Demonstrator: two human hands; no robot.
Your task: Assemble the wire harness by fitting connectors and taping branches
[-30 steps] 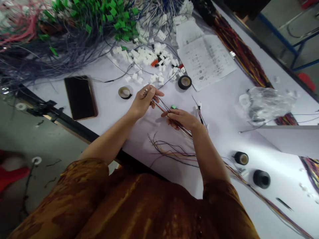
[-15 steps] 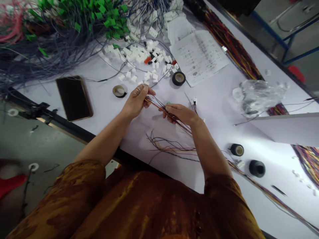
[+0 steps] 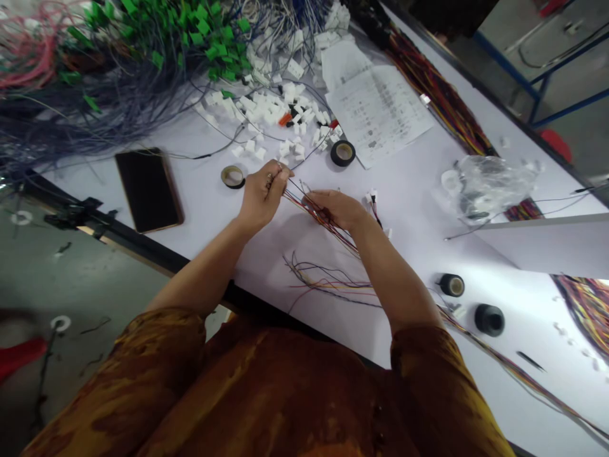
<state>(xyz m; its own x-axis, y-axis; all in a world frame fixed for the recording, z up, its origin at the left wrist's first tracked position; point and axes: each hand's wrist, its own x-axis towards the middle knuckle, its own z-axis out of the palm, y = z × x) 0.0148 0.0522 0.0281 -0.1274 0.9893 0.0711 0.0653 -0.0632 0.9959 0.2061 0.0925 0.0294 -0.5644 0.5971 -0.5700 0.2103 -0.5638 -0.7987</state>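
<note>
Thin coloured wires [image 3: 294, 198] stretch between my two hands over the white table. My left hand [image 3: 263, 195] is closed around their ends, with metal tips poking out between the fingers. My right hand [image 3: 335, 209] grips the same bundle a little further along, fingers pinched on it; the wires run on beneath my right forearm. Nearer my body, a second group of loose wire ends [image 3: 328, 285] lies on the table. A small white connector [image 3: 372, 197] with short dark and red leads rests just right of my right hand.
White connectors [image 3: 257, 111] lie heaped beyond my hands, near tape rolls [image 3: 342, 153] and printed sheets [image 3: 380, 108]. A phone [image 3: 149, 189] is at left. Green-tagged wires [image 3: 200, 38] pile at the back. Black tape [image 3: 489, 320], a plastic bag [image 3: 495, 187] and a white panel [image 3: 547, 238] stand at right.
My left hand has turned and closed more tightly on the wire ends. My right hand has shifted slightly left and up along the bundle. The whole view has moved a little.
</note>
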